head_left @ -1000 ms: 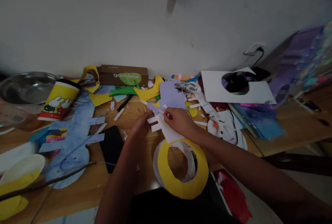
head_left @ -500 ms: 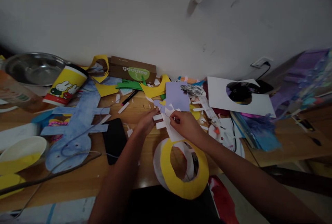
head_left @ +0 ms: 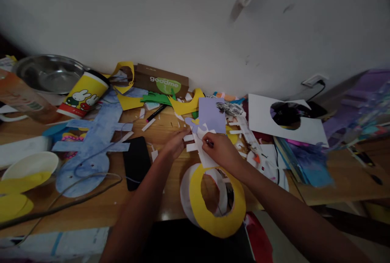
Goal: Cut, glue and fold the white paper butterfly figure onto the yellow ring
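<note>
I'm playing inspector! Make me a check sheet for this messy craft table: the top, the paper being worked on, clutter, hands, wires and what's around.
Surface: wooden table, scattered with paper scraps.
Job's things: white paper piece with side tabs; yellow ring at its near end.
Clutter: yellow-and-red cup, metal basin, brown box.
Left hand: beside the tabs; contact unclear.
Right hand: over the white paper piece, gripping a thin dark item, unidentified.
Cables: grey cord at front left.
Surroundings: wall; outlet with plug.
</note>
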Demonstrator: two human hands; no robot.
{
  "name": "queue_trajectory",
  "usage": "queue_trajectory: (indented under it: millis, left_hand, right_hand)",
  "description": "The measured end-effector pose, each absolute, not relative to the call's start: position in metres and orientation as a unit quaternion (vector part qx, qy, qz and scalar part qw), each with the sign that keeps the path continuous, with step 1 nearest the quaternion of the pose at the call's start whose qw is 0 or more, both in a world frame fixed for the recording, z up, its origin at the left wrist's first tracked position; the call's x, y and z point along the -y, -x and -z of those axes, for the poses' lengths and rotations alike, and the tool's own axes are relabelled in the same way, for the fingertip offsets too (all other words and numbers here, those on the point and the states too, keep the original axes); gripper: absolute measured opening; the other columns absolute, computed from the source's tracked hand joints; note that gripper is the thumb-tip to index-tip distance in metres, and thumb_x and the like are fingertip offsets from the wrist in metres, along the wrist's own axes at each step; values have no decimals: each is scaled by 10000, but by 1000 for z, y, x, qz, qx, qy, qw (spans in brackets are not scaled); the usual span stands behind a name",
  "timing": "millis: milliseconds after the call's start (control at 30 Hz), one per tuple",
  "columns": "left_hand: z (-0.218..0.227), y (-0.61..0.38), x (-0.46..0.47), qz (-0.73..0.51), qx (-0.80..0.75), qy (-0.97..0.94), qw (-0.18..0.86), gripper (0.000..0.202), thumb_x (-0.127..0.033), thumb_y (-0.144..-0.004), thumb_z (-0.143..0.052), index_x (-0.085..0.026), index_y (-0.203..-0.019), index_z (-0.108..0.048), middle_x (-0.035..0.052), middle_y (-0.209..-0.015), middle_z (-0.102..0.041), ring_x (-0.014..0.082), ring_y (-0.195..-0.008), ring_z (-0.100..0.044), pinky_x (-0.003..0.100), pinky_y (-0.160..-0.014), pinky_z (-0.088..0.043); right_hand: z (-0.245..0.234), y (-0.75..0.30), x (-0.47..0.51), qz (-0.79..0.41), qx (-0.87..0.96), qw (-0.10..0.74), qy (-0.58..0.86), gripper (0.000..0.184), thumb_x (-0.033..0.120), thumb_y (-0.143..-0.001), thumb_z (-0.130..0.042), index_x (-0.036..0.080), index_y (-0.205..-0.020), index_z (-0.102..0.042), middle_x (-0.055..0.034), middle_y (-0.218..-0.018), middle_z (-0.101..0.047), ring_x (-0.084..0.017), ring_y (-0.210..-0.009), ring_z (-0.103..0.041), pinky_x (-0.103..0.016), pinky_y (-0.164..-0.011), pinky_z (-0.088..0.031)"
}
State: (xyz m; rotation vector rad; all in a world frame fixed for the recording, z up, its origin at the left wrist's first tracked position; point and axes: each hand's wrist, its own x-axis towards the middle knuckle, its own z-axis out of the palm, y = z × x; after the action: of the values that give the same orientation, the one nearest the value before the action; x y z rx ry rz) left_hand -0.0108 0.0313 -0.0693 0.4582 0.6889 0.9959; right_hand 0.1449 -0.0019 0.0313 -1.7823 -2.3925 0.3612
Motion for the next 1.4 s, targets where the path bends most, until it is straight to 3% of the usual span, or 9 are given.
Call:
queue_trajectory:
  millis: [367, 1400]
  left_hand:
    - [75, 9, -32, -475, -322, -214, 791, 228, -340, -939, -623, -132, -1023, -661, 54, -998, -698, 170, -853, -678, 371, -779, -577]
    - [73, 6, -32, -480, -341, -205, 782, 263, -319, -932, -632, -146, -1130, -636, 73, -1103, -674, 188, -915, -670, 383, -786, -583]
  right_hand:
    - [-34, -150, -4, -102, 784, 91, 605, 195, 185, -859, -560, 204, -962, -724, -48, -875, -756, -190, -752, -656, -269, -679, -399]
    - [-44, -147, -19, -47, 774, 19, 631, 149, 193, -837, -558, 194, -887, -698, -48, -799, -742, -189, -699, -631, -272, -626, -342]
